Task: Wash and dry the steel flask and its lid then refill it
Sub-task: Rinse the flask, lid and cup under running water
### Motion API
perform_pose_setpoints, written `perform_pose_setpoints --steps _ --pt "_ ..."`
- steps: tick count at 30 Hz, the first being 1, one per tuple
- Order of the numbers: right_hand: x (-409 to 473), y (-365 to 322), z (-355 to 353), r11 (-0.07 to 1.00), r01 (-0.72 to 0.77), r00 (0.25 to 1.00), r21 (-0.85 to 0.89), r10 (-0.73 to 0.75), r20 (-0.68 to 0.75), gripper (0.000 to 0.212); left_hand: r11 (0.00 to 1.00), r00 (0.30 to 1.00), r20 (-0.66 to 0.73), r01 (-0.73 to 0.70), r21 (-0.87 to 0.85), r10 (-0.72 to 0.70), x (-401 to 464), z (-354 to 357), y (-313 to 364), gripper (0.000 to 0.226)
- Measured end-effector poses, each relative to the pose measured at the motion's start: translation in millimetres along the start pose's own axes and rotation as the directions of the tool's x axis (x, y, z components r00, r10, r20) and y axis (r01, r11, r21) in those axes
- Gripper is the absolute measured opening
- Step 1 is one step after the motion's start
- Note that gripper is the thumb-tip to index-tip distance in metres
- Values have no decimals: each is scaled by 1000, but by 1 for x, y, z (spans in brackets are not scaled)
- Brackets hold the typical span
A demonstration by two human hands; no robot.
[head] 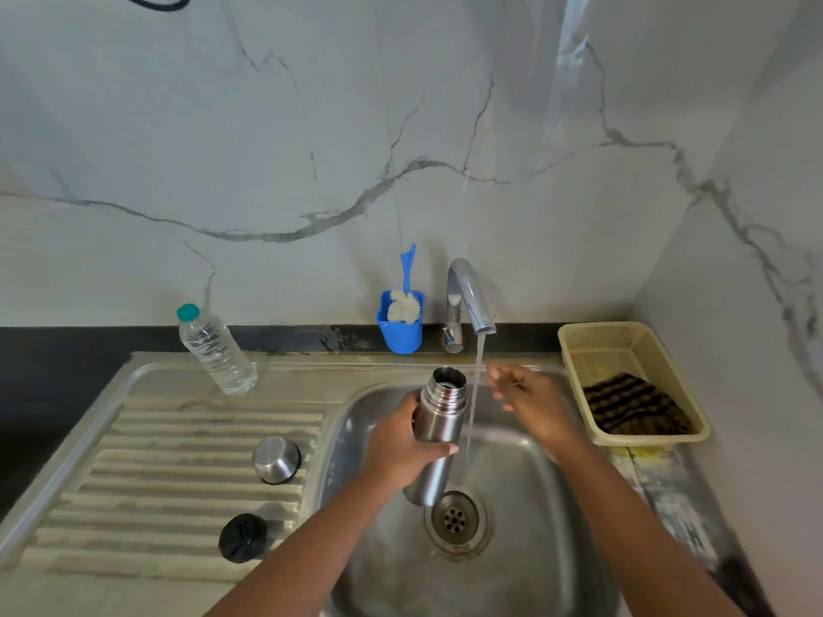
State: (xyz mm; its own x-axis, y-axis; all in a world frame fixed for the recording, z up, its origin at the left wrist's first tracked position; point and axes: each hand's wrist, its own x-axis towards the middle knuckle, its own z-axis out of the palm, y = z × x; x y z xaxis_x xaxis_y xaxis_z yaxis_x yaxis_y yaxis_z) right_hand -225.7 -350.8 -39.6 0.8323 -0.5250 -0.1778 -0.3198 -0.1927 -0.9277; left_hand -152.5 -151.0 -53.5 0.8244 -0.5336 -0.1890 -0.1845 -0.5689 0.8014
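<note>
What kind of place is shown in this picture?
Most likely a home kitchen sink area: a steel sink with a ribbed draining board, a running tap and a marble-patterned wall behind.

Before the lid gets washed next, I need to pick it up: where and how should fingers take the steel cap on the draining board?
Grip the steel cap from above, fingers around its round side wall. It sits upside down, closed end up, on the ribbed draining board, clear of the black stopper.
</note>
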Motion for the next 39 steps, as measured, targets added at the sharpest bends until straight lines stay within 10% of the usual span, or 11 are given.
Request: perform_pose_setpoints --steps 8,39 --pt "-13 0 6 999 -10 981 -38 18 192 74 998 998 -39 -47 -30 46 15 21 21 79" --pt "-25 -34 13 968 42 993 -249 -12 119 72 982 997 -55 -57 -178 48 14 27 41 61"
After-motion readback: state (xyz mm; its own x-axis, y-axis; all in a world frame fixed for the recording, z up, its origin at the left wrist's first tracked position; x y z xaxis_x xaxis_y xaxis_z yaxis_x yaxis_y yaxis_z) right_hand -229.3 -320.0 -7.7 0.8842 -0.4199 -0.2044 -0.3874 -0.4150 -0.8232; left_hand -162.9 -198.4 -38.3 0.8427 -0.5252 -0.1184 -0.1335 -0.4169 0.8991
